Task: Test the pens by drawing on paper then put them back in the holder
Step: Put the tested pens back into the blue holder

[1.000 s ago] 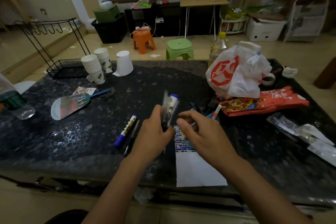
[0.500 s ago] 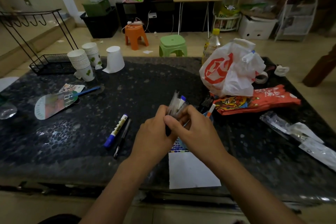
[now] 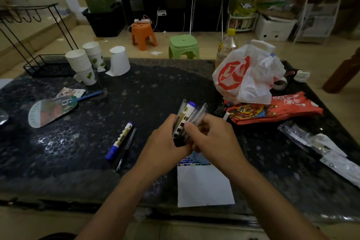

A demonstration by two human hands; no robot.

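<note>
Dim indoor light, soft and slightly grainy. Small glare flecks on dark tabletop. Wide-angle bending at edges.

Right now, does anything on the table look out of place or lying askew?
Yes. A blue-capped marker and a black pen lie loose on the table, left of the left hand, apart from the bundle of pens being held.

Both forearms reaching forward; left hand and right hand touching, fingers curled, gripping
</note>
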